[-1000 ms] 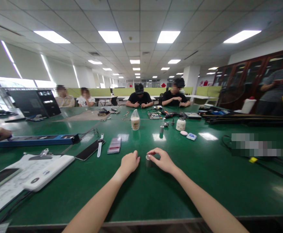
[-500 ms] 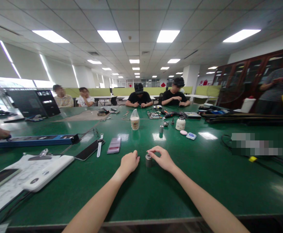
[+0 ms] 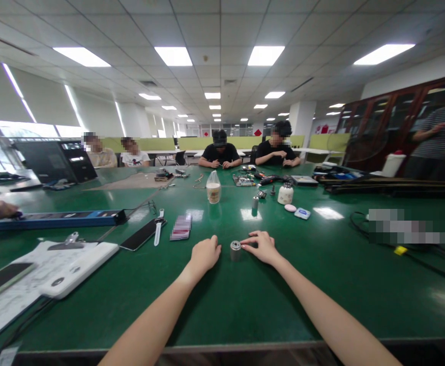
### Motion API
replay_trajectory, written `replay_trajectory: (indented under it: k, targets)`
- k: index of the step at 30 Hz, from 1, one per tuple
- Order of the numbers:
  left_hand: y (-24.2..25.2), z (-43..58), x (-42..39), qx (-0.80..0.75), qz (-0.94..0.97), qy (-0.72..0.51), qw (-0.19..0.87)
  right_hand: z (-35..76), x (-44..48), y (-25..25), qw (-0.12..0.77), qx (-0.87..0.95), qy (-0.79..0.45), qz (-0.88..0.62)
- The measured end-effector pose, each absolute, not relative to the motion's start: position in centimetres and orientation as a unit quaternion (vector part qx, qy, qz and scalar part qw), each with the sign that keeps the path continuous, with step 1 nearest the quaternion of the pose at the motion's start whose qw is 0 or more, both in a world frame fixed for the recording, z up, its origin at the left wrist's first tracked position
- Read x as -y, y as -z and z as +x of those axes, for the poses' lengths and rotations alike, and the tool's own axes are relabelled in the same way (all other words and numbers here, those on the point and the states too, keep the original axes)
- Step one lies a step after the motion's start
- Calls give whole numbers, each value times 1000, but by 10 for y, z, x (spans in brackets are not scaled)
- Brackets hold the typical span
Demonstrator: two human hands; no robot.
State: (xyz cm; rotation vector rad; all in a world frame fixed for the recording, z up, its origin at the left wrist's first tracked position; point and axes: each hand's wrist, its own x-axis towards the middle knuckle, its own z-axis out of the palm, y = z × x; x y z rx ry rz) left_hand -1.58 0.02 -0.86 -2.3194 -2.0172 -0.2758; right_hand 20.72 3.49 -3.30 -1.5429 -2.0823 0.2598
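Observation:
A small grey metal cylinder (image 3: 235, 251) stands upright on the green table, with a round fitting showing in its top face. My right hand (image 3: 263, 248) is beside it on the right, thumb and fingers apart. Its fingertips are close to the cylinder's upper side; whether they touch it I cannot tell. To the left of the cylinder, my left hand (image 3: 205, 253) rests on the table with fingers curled in. Its palm side is hidden, and no object shows in it.
Beyond my hands are a bagged cup (image 3: 213, 190), another metal cylinder (image 3: 255, 203) and a white jar (image 3: 285, 194). On the left lie a black phone (image 3: 140, 236), a watch (image 3: 158, 231) and a clipboard (image 3: 69, 277). Cables (image 3: 416, 262) lie right. Several people sit across the table.
My right hand has moved from the cylinder's top to its right side, and the fingertips have come off the top face. My left hand has stayed nearly still.

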Motion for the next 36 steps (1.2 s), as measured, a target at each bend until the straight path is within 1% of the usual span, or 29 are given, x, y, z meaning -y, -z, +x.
replay_trajectory:
  k: [8, 11, 14, 18, 20, 23, 27, 36]
  targets:
    - [8, -15, 1, 657, -748, 87, 21, 209, -35, 32, 274, 768, -110, -569]
    - [6, -15, 1, 657, -749, 86, 18, 209, -36, 31, 296, 764, -102, -565]
    - [5, -15, 2, 658, -748, 83, 15, 208, -36, 26, 355, 754, -105, -542]
    - [5, -14, 1, 659, -748, 82, 14, 200, -27, 12, 462, 757, -142, -439]
    - [6, -15, 1, 657, -749, 84, 15, 194, -19, 5, 482, 768, -162, -389]
    - [7, -15, 1, 651, -754, 88, 17, 185, -9, 0, 457, 795, -166, -363]
    - [8, -16, 1, 651, -754, 87, 24, 180, -4, 0, 416, 811, -151, -383]
    - [7, -17, 1, 652, -753, 83, 24, 180, -2, -1, 413, 807, -145, -397]
